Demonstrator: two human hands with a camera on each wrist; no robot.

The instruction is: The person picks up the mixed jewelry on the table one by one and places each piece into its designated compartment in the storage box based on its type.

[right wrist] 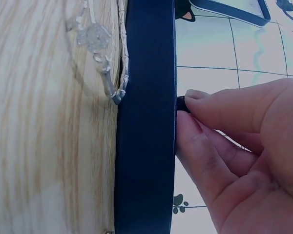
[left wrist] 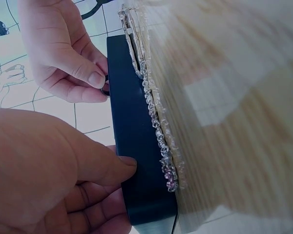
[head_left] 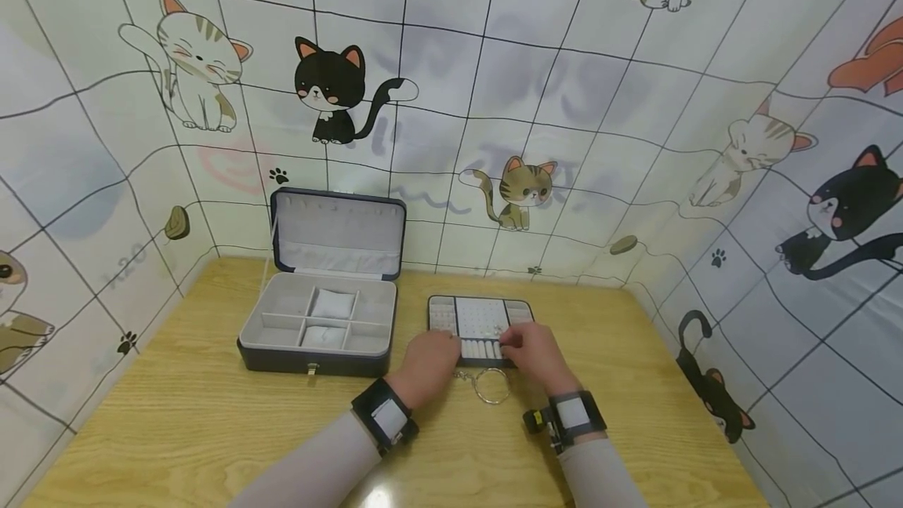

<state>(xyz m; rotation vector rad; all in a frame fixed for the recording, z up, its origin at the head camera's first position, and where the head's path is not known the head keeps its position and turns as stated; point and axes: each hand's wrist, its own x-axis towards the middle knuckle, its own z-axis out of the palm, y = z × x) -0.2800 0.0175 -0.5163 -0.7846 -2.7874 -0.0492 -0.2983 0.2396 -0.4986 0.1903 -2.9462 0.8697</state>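
Observation:
A shallow dark-blue jewelry tray [head_left: 487,362] with a light lining, small compartments and ring rolls lies on the table. My left hand [head_left: 428,365] grips its left front corner, with the thumb [left wrist: 122,165] against the dark front side. At the tray's right part, my right hand [head_left: 542,353] pinches a small black ring [right wrist: 181,104] between thumb and fingertips, right at the tray's top edge. The ring is mostly hidden by the fingers. Just in front of the tray lie a silver bangle [head_left: 491,403] and a sparkling chain bracelet [left wrist: 158,131].
To the left stands an open dark-blue jewelry box [head_left: 313,367], its lid [head_left: 339,234] raised against the wall. Two white cushions [head_left: 333,304] sit in its middle compartments. A cat-print tiled curtain [head_left: 451,100] encloses the wooden table [head_left: 212,414] at the back and sides.

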